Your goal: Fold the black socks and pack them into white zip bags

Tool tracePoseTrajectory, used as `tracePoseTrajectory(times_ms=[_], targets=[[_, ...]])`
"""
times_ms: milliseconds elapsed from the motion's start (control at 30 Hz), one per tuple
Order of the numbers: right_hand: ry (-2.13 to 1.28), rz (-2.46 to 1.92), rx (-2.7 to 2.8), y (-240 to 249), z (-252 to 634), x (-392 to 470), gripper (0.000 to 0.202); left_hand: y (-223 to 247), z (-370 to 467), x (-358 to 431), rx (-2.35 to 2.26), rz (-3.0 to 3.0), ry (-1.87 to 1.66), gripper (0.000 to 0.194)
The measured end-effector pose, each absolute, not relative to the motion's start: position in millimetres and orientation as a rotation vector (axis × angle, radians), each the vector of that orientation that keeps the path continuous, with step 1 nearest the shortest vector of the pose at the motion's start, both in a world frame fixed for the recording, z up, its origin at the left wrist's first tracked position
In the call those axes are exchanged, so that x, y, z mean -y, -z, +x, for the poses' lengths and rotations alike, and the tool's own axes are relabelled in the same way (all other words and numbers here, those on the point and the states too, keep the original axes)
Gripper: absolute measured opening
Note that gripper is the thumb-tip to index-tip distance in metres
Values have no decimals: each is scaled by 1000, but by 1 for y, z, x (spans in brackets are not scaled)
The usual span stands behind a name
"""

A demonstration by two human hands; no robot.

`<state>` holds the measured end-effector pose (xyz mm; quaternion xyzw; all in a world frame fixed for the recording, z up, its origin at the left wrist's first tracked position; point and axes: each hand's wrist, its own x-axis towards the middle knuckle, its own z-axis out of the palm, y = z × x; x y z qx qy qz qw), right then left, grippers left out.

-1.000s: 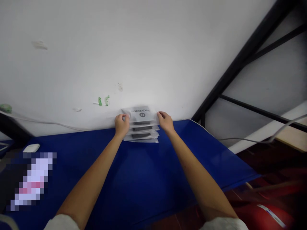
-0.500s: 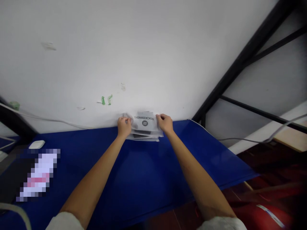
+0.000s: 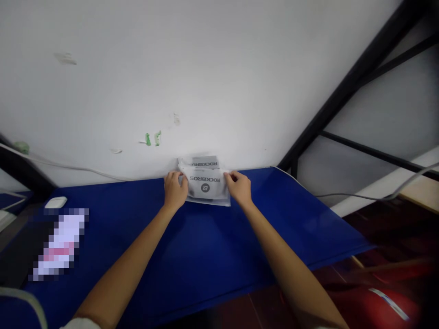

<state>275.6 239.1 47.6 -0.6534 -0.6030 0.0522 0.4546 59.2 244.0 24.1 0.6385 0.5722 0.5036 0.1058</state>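
Frosted plastic bags printed ROCKBROS lie stacked at the back of the blue table, close to the wall. The front plastic bag [image 3: 205,180] shows its round logo, upside down to me. My left hand [image 3: 175,188] pinches its left edge between thumb and fingers. At the right edge, my right hand [image 3: 239,183] is closed in a pinch on the same bag. Behind it, another plastic bag [image 3: 205,161] with the same lettering leans toward the wall. What is inside the bags I cannot make out.
A white wall [image 3: 219,82] rises right behind the blue table [image 3: 206,256]. At left lie a small white case [image 3: 56,202] and a blurred-out screen [image 3: 63,244]. A black metal frame [image 3: 315,109] slants up at right, and a grey cable [image 3: 377,197] runs past it. Something red [image 3: 387,306] stands lower right.
Both hands have drawn the front bag slightly toward me and lower, so the lettering of the bag behind now shows. The view has shifted a little.
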Motion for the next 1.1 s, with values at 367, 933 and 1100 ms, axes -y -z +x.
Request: tracePoseTrajectory(times_ms=[367, 933, 1100], targets=[[-89, -1620, 1517, -14, 276, -211, 27, 7, 53, -199, -1708, 1863, -1352, 21], [-97, -1703, 1569, 17, 273, -176, 31, 20, 41, -163, -1704, 1882, -1218, 18], [-84, -1749, 1595, 19, 272, -169, 31, 19, 38, -154, -1732, 1892, -1183, 22]])
